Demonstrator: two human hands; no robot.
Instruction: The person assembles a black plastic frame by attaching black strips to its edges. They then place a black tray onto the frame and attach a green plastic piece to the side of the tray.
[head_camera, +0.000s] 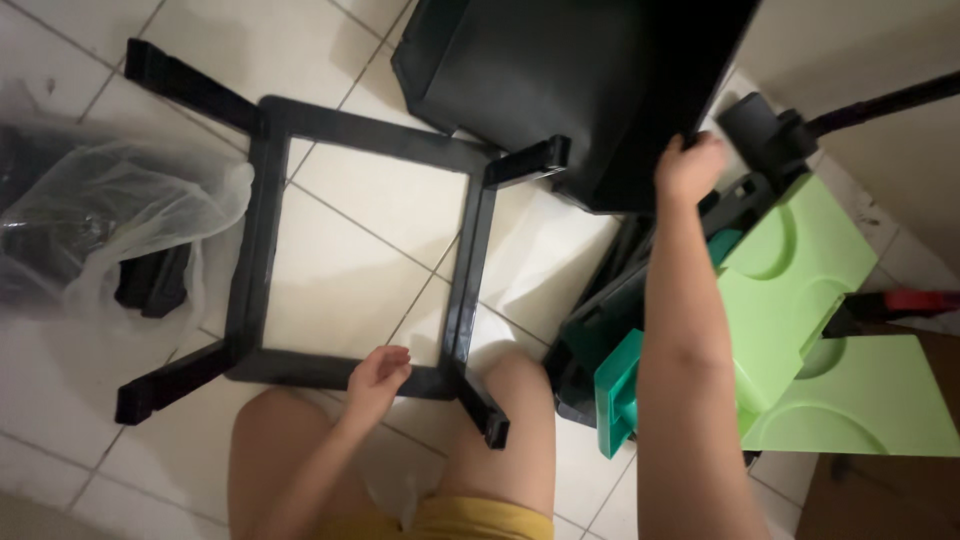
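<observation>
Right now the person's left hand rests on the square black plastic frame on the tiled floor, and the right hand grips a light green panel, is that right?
Not quite. In the head view the right hand grips the large black plastic panel, not a green one. The left hand does rest on the square black plastic frame.

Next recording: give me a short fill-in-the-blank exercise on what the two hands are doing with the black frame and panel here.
1. The left hand rests on the near bar of the square black ____ lying on the tiled floor.
2. The right hand grips the edge of a large flat ____ panel.
3. Right of the right arm lie plastic pieces coloured light ____.
4. At far left sits a clear plastic ____ holding dark parts.

Missing words: frame; black; green; bag
</observation>
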